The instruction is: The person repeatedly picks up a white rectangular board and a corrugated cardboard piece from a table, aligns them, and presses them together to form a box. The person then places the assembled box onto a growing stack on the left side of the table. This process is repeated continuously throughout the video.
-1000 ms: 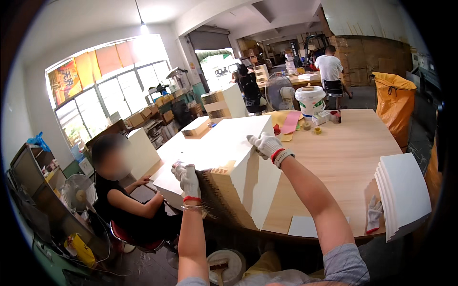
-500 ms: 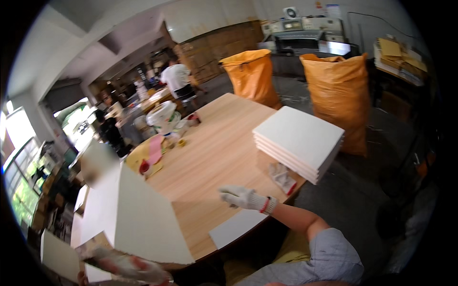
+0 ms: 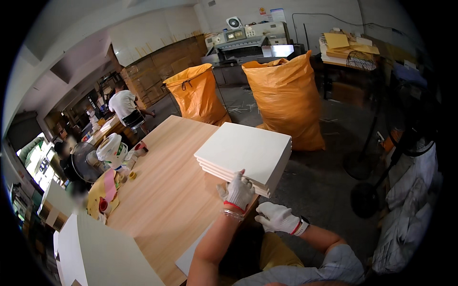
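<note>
The stack of white boards [image 3: 245, 155] lies at the corner of the wooden table [image 3: 167, 190], directly ahead of both hands. Its long axis runs from near left to far right. The left hand [image 3: 238, 191], gloved, rests with fingers spread against the near edge of the stack; whether it grips a board cannot be told. The right hand [image 3: 276, 218], also gloved, hangs loosely curled just below that edge, holding nothing. The left hand is nearer. Two orange sacks [image 3: 286, 90] stand beyond the stack.

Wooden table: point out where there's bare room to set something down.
Free: the table middle, between the stack of white boards and the white bucket. Crowded: the left edge around the tape rolls, and the near corner where both gloved hands work.
</note>
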A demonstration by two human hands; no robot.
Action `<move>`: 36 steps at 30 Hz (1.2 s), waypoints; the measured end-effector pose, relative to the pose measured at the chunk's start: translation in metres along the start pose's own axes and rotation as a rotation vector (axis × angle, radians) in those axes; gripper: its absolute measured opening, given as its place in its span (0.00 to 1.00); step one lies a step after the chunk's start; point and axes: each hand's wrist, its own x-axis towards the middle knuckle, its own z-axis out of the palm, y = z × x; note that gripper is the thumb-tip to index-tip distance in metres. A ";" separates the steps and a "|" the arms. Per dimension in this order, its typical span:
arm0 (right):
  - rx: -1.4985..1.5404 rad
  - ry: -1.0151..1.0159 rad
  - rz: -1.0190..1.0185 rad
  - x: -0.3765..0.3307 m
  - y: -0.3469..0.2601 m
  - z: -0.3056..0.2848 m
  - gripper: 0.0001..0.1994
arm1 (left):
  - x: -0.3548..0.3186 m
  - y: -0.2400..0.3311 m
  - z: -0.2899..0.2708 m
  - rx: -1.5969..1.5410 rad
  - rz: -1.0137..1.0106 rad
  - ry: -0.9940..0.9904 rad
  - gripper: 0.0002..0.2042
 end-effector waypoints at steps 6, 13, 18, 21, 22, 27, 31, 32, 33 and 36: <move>0.134 -0.085 0.000 -0.005 0.029 0.006 0.19 | 0.003 0.015 0.064 -0.212 0.078 0.126 0.17; 0.938 -0.213 0.328 0.021 0.026 0.017 0.18 | 0.010 0.048 0.046 -0.194 0.279 0.234 0.04; 1.309 0.134 0.317 0.068 0.025 0.031 0.26 | -0.086 0.099 -0.016 -0.080 0.191 0.179 0.17; 1.729 0.136 0.419 0.105 0.003 0.026 0.26 | -0.178 0.111 -0.090 -0.064 0.239 0.092 0.21; 1.493 0.012 0.320 0.119 -0.006 0.021 0.26 | -0.205 0.108 -0.112 -0.059 0.292 0.104 0.21; 0.686 -0.590 0.215 0.183 0.026 0.115 0.24 | -0.278 0.092 -0.200 0.064 0.541 0.254 0.22; 0.446 -0.584 0.178 0.191 0.043 0.206 0.18 | -0.286 0.091 -0.285 0.175 0.359 0.570 0.16; 0.515 -0.612 0.206 0.194 0.037 0.213 0.17 | -0.291 0.087 -0.294 0.343 0.412 0.646 0.09; 0.584 -0.638 0.237 0.197 0.032 0.219 0.16 | -0.294 0.089 -0.308 0.449 0.424 0.705 0.09; 0.452 -0.631 0.231 0.200 0.009 0.223 0.16 | -0.301 0.090 -0.326 0.619 0.480 0.804 0.14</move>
